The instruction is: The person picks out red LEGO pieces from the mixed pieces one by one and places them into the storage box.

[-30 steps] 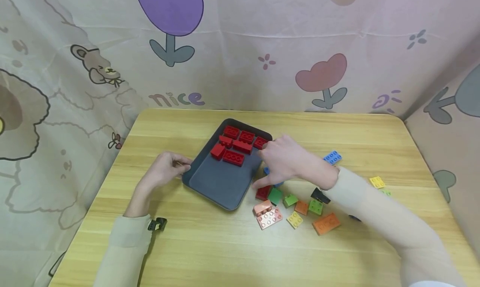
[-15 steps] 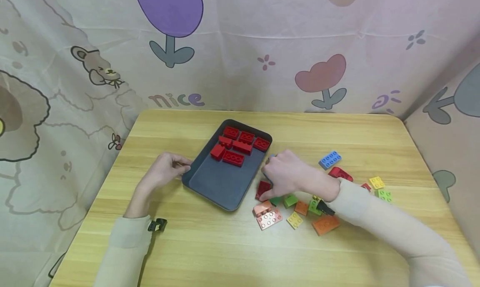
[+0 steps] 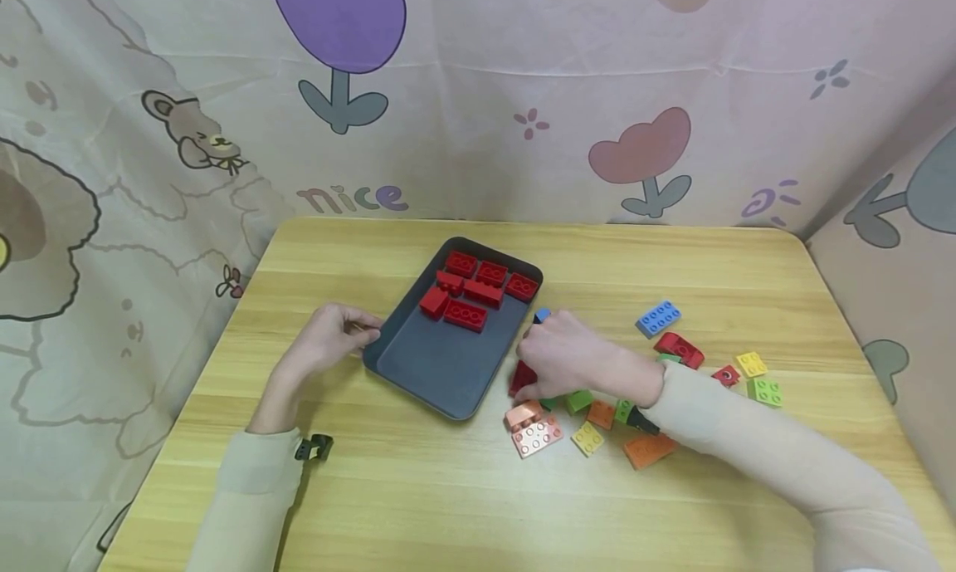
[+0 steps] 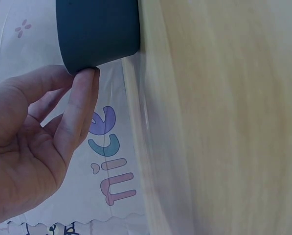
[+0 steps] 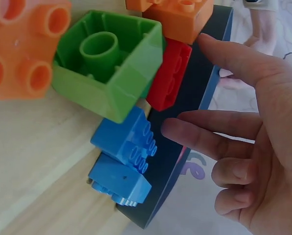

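My left hand (image 3: pixel 329 339) pinches the rim of a dark grey tray (image 3: pixel 418 387) at its near left corner; the left wrist view has the fingertips right at the tray wall (image 4: pixel 99 34). Several red toy bricks (image 3: pixel 465 315) lie in the tray's far half. My right hand (image 3: pixel 563 356) is over the loose bricks by the tray's right side. In the right wrist view its thumb and index finger (image 5: pixel 185 132) are spread, with a red brick (image 5: pixel 170 76) beyond the gap and two blue bricks (image 5: pixel 121 142) close by. The other fingers curl in.
Green (image 3: pixel 578 400), orange (image 3: pixel 650 450), yellow (image 3: pixel 587 439) and pink bricks (image 3: pixel 538 436) lie near the right hand. Farther right are a blue brick (image 3: pixel 659 319), a red curved brick (image 3: pixel 680 349) and a light green brick (image 3: pixel 765 391). A printed cloth (image 3: pixel 478 157) hangs behind the table.
My right hand has moved from the tray's right rim toward me, down to the loose bricks, uncovering the red brick in the tray's far right corner. The left hand and tray stay still.
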### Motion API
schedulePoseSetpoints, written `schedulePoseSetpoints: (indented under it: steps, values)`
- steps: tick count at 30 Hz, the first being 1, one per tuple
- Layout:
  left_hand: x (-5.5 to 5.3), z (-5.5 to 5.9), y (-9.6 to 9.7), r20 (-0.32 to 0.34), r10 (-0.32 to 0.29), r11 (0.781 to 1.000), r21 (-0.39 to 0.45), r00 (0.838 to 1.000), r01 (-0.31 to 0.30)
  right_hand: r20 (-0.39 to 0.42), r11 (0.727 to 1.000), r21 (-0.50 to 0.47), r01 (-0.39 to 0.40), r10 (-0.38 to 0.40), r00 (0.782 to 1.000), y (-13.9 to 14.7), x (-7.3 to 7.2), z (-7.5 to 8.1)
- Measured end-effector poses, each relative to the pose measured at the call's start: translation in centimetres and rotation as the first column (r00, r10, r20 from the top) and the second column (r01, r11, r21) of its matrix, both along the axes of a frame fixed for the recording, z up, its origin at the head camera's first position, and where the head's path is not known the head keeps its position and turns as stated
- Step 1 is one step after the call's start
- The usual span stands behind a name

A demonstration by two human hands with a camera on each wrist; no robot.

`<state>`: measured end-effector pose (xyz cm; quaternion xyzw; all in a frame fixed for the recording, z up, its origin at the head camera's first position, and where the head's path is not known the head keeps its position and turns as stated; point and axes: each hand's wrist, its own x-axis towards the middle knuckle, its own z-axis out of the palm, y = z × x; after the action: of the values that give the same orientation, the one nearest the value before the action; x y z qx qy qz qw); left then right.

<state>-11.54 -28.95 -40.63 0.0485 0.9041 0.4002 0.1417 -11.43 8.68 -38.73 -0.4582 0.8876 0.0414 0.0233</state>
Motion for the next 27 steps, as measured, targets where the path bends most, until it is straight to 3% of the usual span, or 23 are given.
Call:
schedulePoseSetpoints:
  steps: [10, 27]
  values:
    - [-0.01, 0.02, 0.05, -0.001, 0.002, 1.0, -0.002, 1.0, -0.002, 0.005, 1.0, 0.006, -0.011, 0.011, 1.0, -0.14, 0.01, -0.81]
    - [0.04, 0.07, 0.06, -0.018, -0.005, 1.0, -0.012, 1.0, 0.005, 0.029, 1.0, -0.001, -0.004, 0.004, 1.0, -0.18, -0.3, -0.79]
